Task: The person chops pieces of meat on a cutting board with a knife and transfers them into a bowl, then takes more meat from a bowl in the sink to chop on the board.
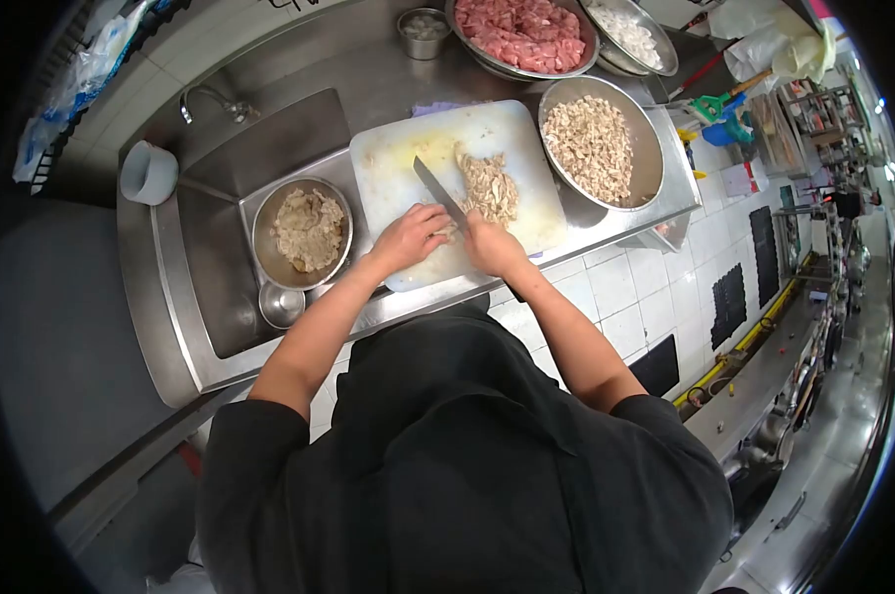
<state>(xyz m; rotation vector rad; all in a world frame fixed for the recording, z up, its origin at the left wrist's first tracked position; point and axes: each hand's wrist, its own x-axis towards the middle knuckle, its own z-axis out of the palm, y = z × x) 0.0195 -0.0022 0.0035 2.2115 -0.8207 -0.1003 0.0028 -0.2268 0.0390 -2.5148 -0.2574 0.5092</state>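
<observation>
- As head view shows, right bowl holds chopped pale food; left bowl, pale mash; far bowl, pink meat.
- Knife over cutting board, long axis diagonal, tip away and left.
- Knife runs forward-left out of right grip, closed on its near end; left grip curled beside it, can't tell if holding anything.

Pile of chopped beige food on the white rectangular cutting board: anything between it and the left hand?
Yes: the long grey metal knife, gripped in the right hand, slants across the board between the left hand and the pile.
</observation>
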